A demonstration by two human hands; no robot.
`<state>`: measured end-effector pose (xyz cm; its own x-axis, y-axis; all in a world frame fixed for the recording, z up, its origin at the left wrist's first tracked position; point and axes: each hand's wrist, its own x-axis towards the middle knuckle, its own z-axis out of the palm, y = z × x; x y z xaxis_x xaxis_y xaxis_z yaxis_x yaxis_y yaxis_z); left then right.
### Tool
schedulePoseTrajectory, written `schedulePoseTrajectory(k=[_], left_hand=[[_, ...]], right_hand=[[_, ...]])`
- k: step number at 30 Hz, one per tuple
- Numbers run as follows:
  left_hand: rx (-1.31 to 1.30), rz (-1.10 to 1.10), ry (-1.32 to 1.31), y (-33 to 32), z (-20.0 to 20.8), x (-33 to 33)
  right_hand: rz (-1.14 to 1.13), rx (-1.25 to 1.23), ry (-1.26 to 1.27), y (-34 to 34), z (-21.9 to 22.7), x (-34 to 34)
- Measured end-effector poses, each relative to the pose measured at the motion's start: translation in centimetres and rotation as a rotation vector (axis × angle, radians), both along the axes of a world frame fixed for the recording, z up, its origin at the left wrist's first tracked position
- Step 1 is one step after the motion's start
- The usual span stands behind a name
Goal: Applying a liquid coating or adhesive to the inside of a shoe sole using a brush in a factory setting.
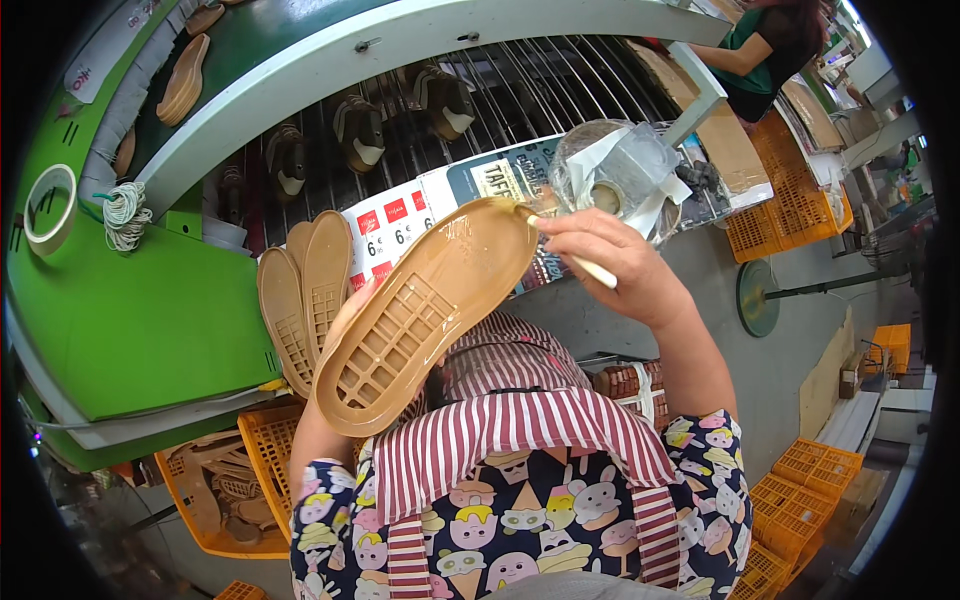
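Head view: tan rubber shoe sole held tread-side up at the centre of the frame, toe end up and to the right, heel end down and to the left, over the person's lap. The left hand is under the sole; its grip is closed on the sole from below, and only the fingers along the left edge show. The right hand is at the toe end, its grip clenched on a thin pale brush handle; the tip meets the glossy, wet-looking rim of the sole near the toe.

Two more tan soles stand on edge just to the left of the held one, touching each other, against the green tabletop. On that tabletop lie a roll of tape and a coil of pale cord. Behind, dark shoe uppers sit on a barred rack. A clear plastic container sits just beyond the right hand. An orange crate is at lower left, below the tabletop. Another person in green works at upper right.
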<state>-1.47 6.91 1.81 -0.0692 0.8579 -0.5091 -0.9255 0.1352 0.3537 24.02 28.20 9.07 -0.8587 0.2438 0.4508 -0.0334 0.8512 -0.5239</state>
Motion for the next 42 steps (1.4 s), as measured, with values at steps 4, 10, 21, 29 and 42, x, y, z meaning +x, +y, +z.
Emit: schedulePoseTrajectory(k=[4, 10, 21, 29, 42], left_hand=[[-0.063, -0.015, -0.005, 0.1, 0.4, -0.5], [-0.136, 0.036, 0.168, 0.8, 3.8, 0.7], [-0.224, -0.076, 0.363, 0.1, 7.5, 3.1], [-0.247, -0.219, 0.548, 0.2, 7.7, 3.2], [-0.15, -0.061, 0.304, 1.0, 4.3, 2.1]], right_hand=[[0.069, 0.036, -0.023, -0.8, 0.7, -0.7], [-0.005, 0.133, -0.041, 0.6, -0.4, -0.6], [-0.113, 0.164, -0.018, 0.0, -1.2, -1.0], [-0.295, -0.078, 0.11, -1.8, -2.3, -1.6], [-0.358, -0.939, 0.502, -2.5, -2.3, -1.5]])
